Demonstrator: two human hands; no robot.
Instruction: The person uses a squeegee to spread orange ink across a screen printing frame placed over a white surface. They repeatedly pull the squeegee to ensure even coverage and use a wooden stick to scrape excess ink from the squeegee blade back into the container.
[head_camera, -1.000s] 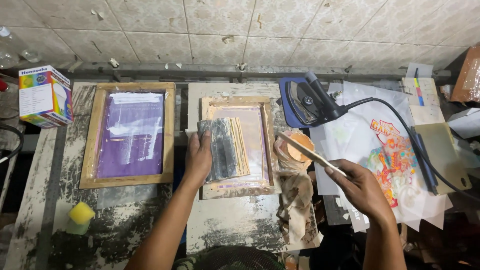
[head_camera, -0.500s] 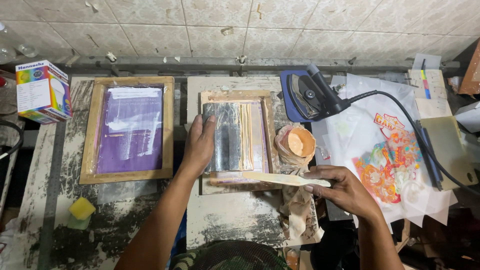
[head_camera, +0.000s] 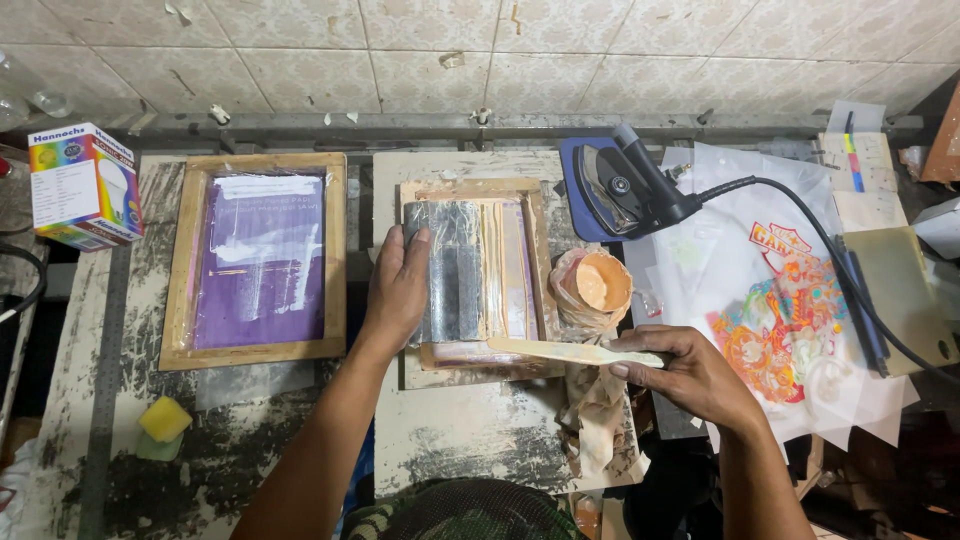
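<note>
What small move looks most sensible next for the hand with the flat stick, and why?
Probably bring the flat stick forward over the small framed screen. The right hand holds it level at the frame's near edge, its tip already above that edge, beside the cup of orange paste. The left hand presses flat on the screen, steadying it.

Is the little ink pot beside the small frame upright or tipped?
Upright: the ink pot shows its open mouth and orange ink from above, beside the small frame.

A small wooden-framed printing screen (head_camera: 470, 275), its mesh smeared silver-grey and cream, lay flat on the stained board, while a flat, paint-coated wooden spatula (head_camera: 570, 351) stretched level across its lower right corner.
</note>
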